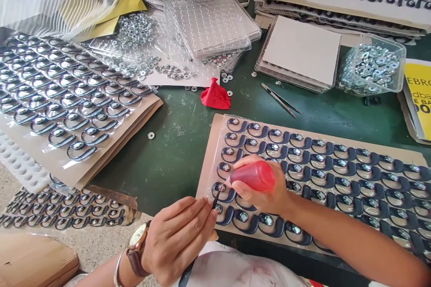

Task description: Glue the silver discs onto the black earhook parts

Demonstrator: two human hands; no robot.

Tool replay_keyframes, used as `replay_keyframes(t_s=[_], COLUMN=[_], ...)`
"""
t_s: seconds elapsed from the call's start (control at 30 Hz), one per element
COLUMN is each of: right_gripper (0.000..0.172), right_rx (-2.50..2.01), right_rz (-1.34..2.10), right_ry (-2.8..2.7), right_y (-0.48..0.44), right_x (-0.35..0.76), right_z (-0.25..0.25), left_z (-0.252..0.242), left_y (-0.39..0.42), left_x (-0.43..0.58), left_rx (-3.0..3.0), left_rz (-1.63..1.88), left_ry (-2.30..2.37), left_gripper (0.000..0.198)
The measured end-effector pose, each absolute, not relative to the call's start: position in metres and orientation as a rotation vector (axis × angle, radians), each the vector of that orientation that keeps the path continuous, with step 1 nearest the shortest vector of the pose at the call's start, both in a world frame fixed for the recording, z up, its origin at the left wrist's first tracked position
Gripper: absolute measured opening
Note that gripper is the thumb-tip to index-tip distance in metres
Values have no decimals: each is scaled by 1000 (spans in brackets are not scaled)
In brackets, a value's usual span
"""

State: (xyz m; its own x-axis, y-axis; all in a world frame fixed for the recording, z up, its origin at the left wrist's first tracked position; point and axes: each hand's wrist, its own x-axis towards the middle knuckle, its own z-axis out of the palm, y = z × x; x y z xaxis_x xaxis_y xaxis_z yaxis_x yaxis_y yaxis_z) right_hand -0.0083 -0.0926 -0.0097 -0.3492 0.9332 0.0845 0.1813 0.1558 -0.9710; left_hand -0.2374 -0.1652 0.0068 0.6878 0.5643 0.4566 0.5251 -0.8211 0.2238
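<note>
My right hand (266, 188) is wrapped round a red squeeze bottle (254, 176), tilted so its nozzle points left and down at a tray of parts. My left hand (183, 233) pinches a thin black pointed tool (216, 199), its tip at one part near the tray's left edge. Most of that tool is hidden by my fingers. Under both hands lies the clear plastic tray (220, 143) on brown card, holding rows of black hook-shaped parts (296, 169) with shiny round metal pieces on them.
Tweezers (281, 101), a red cloth (215, 95) and a loose washer (151, 135) lie on the green table (175, 143). A clear tub of washers (372, 65) stands right, beside stacked white cards (303, 51). More filled trays (67, 112) are stacked left; washers (134, 31) are heaped behind.
</note>
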Motion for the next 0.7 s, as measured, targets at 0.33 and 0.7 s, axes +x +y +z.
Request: replay_keyframes(t_s=[0.33, 0.7], right_gripper=[13, 18], right_rx=[-1117, -1173], right_rz=[1276, 1286], right_ry=[-1670, -1700], right_y=[-93, -93], right_x=[-11, -7], right_z=[-9, -4], left_z=[7, 18], left_y=[-166, -155], left_x=[-238, -238], left_rx=[2772, 2643], left_rz=[799, 800], left_ry=[918, 893], left_gripper=[28, 24])
